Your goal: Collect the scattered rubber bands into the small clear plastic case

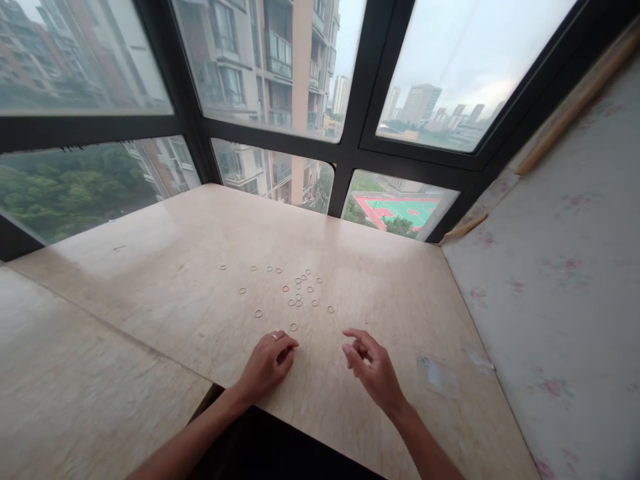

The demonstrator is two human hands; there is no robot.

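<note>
Many thin small rings lie scattered on the pale marble-patterned surface (pixel 165 267). My left hand (pixel 270 363) rests near the front edge, its fingers curled in and pressed together, with nothing showing in them. A gold-coloured ring (pixel 274 337) is on one of its fingers. Just beyond its fingertips lies one thin ring (pixel 293 327). My right hand (pixel 371 367) is held to the right, index finger reaching out and thumb apart from it, with nothing visible between them. The loose ring (pixel 331 309) is nearest to it. One reddish ring (pixel 285 289) lies among the grey ones.
A clear plastic bag (pixel 437 377) lies right of my right hand, with another crumpled clear piece (pixel 481 362) by the flowered wall (pixel 555 320). Dark-framed windows (pixel 350 133) border the far side. A seam (pixel 110 323) crosses the surface at left.
</note>
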